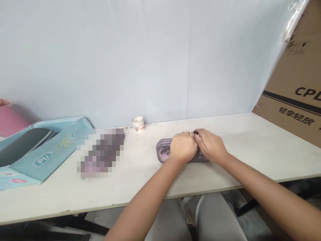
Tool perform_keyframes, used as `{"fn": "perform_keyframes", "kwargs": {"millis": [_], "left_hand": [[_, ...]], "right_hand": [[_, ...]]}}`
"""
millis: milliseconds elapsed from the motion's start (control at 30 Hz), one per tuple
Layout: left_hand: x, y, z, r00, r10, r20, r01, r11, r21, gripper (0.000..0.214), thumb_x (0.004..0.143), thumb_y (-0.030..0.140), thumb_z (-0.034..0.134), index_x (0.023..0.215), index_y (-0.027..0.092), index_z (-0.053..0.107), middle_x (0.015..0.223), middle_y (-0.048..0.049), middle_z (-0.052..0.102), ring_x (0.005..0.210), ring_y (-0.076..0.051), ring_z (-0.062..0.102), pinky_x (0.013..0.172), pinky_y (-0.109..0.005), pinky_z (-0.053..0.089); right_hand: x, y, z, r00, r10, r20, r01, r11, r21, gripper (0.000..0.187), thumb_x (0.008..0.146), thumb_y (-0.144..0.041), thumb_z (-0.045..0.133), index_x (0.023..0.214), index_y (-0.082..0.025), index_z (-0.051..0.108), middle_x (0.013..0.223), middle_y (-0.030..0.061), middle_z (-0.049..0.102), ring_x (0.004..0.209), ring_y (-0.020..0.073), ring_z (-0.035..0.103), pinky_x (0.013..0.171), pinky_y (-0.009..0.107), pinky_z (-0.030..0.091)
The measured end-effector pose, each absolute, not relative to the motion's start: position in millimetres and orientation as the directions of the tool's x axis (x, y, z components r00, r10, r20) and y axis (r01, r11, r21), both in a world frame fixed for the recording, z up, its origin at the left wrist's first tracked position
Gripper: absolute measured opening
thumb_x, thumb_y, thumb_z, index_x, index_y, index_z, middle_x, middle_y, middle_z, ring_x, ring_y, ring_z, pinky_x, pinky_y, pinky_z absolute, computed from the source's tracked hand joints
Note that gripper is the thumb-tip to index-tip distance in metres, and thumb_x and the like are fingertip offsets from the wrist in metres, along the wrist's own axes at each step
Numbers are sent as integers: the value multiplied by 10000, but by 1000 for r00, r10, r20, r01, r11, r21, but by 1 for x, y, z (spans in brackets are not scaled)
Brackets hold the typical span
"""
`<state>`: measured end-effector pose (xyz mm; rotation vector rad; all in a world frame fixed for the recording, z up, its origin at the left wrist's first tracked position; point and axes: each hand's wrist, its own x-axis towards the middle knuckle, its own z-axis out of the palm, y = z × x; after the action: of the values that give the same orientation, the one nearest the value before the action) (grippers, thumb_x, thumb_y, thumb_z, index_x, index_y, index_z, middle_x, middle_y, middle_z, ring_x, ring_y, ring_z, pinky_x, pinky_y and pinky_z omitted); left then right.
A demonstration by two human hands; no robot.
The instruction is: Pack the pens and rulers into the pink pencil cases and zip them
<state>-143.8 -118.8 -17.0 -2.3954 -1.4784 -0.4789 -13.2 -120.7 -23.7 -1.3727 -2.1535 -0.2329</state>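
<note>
A dark purple zip-up pencil case (163,150) with a raised pattern lies on the table, its left end uncovered. My left hand (184,146) is closed over the middle of the case, knuckles up. Close against it, my right hand (210,143) has its fingers curled at the top back edge of the case. Both hands cover most of the lid, so what the fingertips pinch is hidden. To the left lies another purple item (101,154), blurred by pixels.
A light blue box (62,144) with a dark rounded case (27,144) inside stands at the left, by a pink object (11,120). A small white paper cup (138,124) sits near the back wall. A large cardboard carton (296,83) borders the table's right side.
</note>
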Motion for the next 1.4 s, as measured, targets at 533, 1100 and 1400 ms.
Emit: {"fn": "perform_keyframes", "kwargs": {"millis": [533, 1100, 1400], "left_hand": [[-258, -140, -64, -127, 984, 122, 640, -13, 768, 416, 869, 278, 200, 726, 152, 571, 742, -70, 650, 712, -186, 588, 667, -294, 458], [-94, -136, 67, 275, 665, 694, 796, -563, 224, 482, 923, 369, 178, 927, 151, 608, 933, -90, 646, 900, -191, 574, 807, -300, 406], [-48, -118, 57, 123, 714, 689, 544, -629, 555, 548, 937, 344, 106, 949, 147, 617, 971, -57, 643, 960, -152, 568, 871, -267, 383]], "right_hand": [[-14, -116, -44, -310, 753, 580, 928, 371, 14, 431, 925, -345, 195, 925, -185, 596, 835, 54, 647, 793, 193, 565, 631, 294, 319], [42, -151, 16, -261, 675, 690, 346, 733, -586, 685, 763, -414, 555, 1323, -254, 196, 1342, 105, 356, 1198, 234, 406, 992, 422, 341], [74, -154, 2, -64, 726, 684, 510, 613, -603, 609, 831, -417, 425, 1332, -227, 137, 1335, 121, 348, 1159, 213, 430, 952, 388, 370]]}}
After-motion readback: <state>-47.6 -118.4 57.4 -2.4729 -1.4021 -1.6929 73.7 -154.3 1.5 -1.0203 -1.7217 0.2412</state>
